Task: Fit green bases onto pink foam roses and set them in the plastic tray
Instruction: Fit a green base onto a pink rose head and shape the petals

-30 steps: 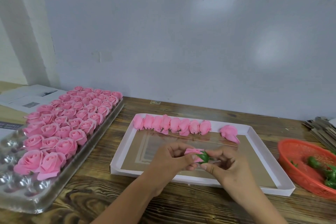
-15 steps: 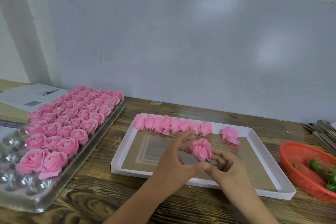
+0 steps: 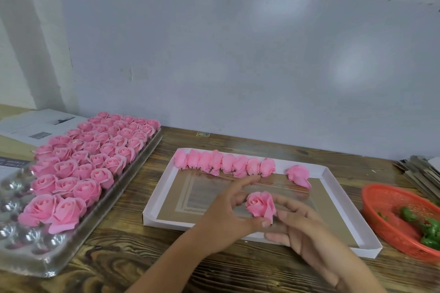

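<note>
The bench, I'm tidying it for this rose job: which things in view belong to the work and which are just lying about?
Belongs to the job:
- pink rose pinched by the left hand, right hand beside it
- plastic tray of finished roses
- white box of roses awaiting bases
- orange basket of green bases

Lying about:
- papers, far left
- stacked cardboard strips, far right

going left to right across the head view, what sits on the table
plastic tray of pink roses → white cardboard box lid with a row of roses, left hand holding a rose over it → red basket of green bases
</note>
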